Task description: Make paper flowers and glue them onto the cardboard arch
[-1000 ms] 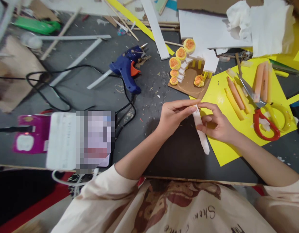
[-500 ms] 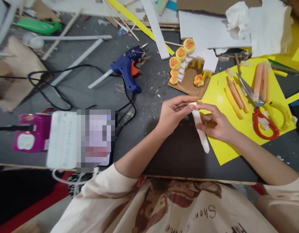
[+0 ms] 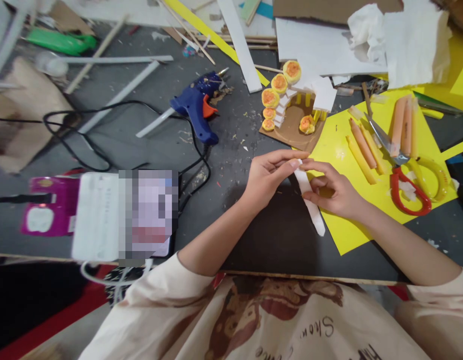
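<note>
Both hands hold a narrow white paper strip [image 3: 309, 202] just above the dark table. My left hand [image 3: 271, 175] pinches the strip's top end between thumb and fingers. My right hand [image 3: 334, 190] grips the strip's middle, fingers curled round it, over the corner of a yellow paper sheet [image 3: 351, 220]. The strip's lower end hangs free and points toward me. Just beyond my hands stands a small cardboard model [image 3: 291, 107] with orange-topped yellow discs and white steps.
A blue glue gun [image 3: 195, 107] with a black cord lies left of the model. Red and yellow scissors [image 3: 411, 177] and orange and yellow sticks [image 3: 366, 145] rest on the yellow sheet. White card, tissue and wooden strips crowd the back; a magenta box [image 3: 47, 205] sits at left.
The hands and strip have barely moved; both have drifted slightly upward and left in the picture, with the same grip.
</note>
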`<state>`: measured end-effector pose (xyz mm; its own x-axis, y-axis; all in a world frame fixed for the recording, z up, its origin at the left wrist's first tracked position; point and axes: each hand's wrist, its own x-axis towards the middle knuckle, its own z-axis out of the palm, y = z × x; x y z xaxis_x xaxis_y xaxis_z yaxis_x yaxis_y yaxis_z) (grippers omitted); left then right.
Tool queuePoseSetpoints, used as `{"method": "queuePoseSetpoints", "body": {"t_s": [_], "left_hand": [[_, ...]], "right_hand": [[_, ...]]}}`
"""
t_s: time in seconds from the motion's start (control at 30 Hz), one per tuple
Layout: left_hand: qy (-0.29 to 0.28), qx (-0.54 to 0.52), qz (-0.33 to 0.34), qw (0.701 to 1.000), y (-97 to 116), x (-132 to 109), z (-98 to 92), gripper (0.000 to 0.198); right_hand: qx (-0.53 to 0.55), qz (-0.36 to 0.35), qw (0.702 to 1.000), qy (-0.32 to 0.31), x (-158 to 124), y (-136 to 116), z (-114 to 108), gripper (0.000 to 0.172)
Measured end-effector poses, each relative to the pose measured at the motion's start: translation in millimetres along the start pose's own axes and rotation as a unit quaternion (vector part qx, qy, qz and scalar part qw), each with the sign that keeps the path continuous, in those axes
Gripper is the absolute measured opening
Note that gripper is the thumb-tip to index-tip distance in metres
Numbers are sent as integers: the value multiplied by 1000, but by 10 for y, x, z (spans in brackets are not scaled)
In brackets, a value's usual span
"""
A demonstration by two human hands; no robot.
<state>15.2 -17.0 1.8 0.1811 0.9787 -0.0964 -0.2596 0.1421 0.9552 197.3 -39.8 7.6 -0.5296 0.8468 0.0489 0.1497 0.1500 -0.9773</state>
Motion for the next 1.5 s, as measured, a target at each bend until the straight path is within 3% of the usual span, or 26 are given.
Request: {"method": "queuePoseSetpoints", "body": {"t_s": [0.3,0.93,1.27,1.5], "left_hand": [[14,5,-5,1000,14,16,16,25],[-22,-62,-20,998,56,-23,42,31],[4,-32,9,999,29,16,26,28],[-7,-80,-29,996,54,16,8,24]], "right_hand": [[1,2,1000,5,-4,27,3,46],[-20,33,999,8,8,-58,7,48],[-37,38,998,25,6,-70,7,46],[-66,14,998,18,-18,-54,23,49]]}}
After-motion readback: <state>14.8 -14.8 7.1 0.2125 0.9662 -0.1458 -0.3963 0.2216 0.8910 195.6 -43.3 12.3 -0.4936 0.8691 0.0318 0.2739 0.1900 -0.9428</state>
